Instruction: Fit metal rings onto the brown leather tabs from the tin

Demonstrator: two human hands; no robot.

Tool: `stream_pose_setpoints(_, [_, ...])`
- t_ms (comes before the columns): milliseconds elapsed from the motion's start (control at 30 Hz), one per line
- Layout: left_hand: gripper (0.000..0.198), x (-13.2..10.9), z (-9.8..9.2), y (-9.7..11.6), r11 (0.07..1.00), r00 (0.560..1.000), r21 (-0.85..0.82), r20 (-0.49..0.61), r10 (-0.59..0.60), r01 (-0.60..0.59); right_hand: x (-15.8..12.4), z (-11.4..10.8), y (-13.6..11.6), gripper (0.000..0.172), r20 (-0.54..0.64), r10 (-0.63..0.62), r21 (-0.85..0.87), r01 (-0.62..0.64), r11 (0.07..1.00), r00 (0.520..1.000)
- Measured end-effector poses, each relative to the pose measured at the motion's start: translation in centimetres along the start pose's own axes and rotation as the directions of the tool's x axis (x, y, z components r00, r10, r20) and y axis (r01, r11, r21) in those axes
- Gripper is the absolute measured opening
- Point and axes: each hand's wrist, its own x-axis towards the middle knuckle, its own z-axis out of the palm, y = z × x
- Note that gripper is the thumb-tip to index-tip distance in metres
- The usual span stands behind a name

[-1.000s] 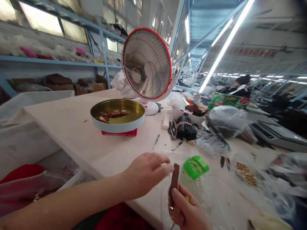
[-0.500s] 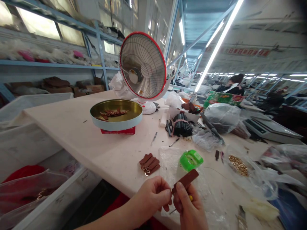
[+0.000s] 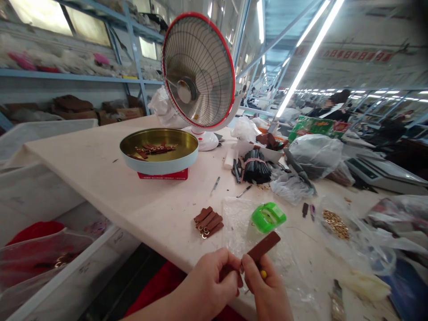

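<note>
Both my hands meet at the near edge of the table. My left hand (image 3: 209, 287) is closed, pinching the near end of a brown leather strip (image 3: 264, 247). My right hand (image 3: 267, 292) is closed on the same strip, and something small and yellow shows between its fingers. The strip angles up to the right toward a green plastic lid (image 3: 268, 217) on a clear bottle. A short row of brown leather strips with metal rings (image 3: 207, 221) lies on the table just beyond my left hand.
A round tin tray (image 3: 160, 156) holds more brown strips, in front of a dish heater (image 3: 197, 73). Black strips (image 3: 256, 171), plastic bags, a heap of gold rings (image 3: 336, 223) and small tools crowd the right. White bins (image 3: 50, 129) stand at the left. A person sits far back.
My left hand pulled back from the table, uncovering the row of strips, and joined my right hand on the held strip. The strip tilted from upright to slanting right.
</note>
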Motion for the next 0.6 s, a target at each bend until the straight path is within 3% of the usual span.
stream_pose_setpoints(67, [0.009,0.2,-0.4,0.1,0.992,0.998,-0.12,0.066,-0.024,0.032,0.2,0.1,0.0,0.034,0.05,0.108,0.152,-0.115,0.982,0.993])
stream_pose_setpoints(133, [0.013,0.6,-0.7,-0.1,0.974,0.998,-0.221,0.058,-0.036,0.048,0.2,0.3,-0.2,0.036,0.118,0.19,0.271,-0.216,0.938,0.975])
stream_pose_setpoints(267, [0.023,1.3,-1.0,-0.8,0.924,0.996,-0.377,0.071,-0.045,0.068,0.2,0.5,-0.3,0.036,0.201,0.249,0.355,-0.308,0.883,0.947])
stream_pose_setpoints(467, [0.03,1.5,-0.9,-1.1,0.908,0.993,-0.416,0.116,-0.003,0.051,0.1,0.6,0.9,0.036,0.144,0.227,0.359,-0.264,0.895,0.963])
stream_pose_setpoints(600, [0.029,1.9,-0.6,-1.8,0.964,0.999,-0.262,-0.006,-0.043,0.039,-0.3,1.1,1.1,0.032,-0.011,0.177,0.352,-0.162,0.922,0.984])
